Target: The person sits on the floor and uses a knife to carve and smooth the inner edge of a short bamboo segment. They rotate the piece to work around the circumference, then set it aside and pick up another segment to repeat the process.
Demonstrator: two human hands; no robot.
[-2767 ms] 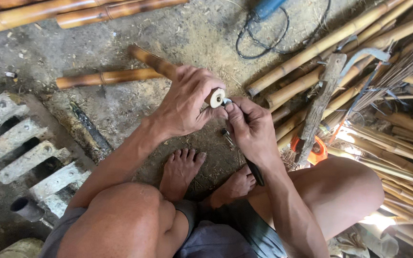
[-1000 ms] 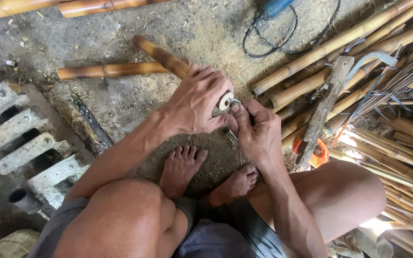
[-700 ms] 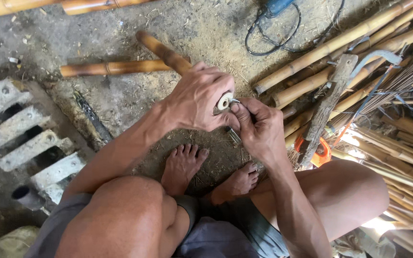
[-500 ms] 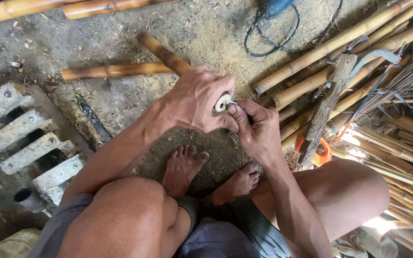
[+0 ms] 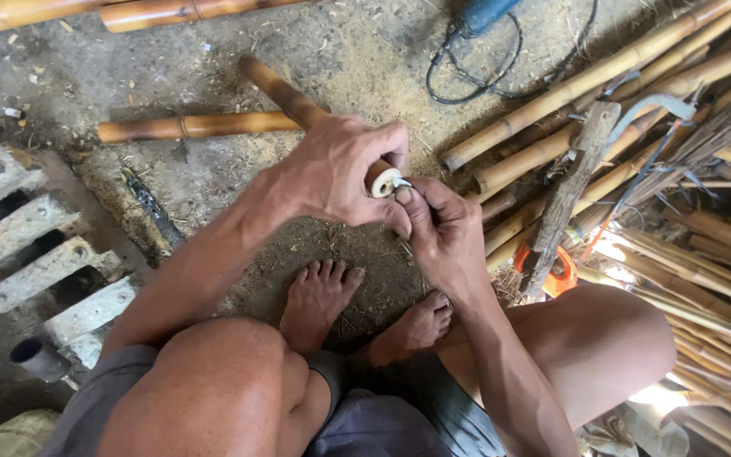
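Observation:
My left hand [image 5: 342, 169] is wrapped around a brown bamboo stick [image 5: 285, 93] near its pale cut end, and the stick slants away to the upper left. My right hand [image 5: 443, 233] is closed on a small metal tool [image 5: 402, 182], whose tip touches the cut end of the stick. Most of the tool is hidden inside my fingers. Both hands are held above my bare feet [image 5: 323, 292] on the dirt floor.
Several bamboo poles [image 5: 585, 85] lie piled to the right, with a wooden-handled tool [image 5: 570, 186] and an orange object [image 5: 562, 271] among them. A short bamboo piece [image 5: 188, 127] lies on the ground, concrete blocks [image 5: 19, 245] at left, and a blue power tool with cord [image 5: 484, 17] at the top.
My hands and the stick have stayed almost in place, with only small shifts of the fingers of my right hand at the stick's cut end. The view has shifted slightly.

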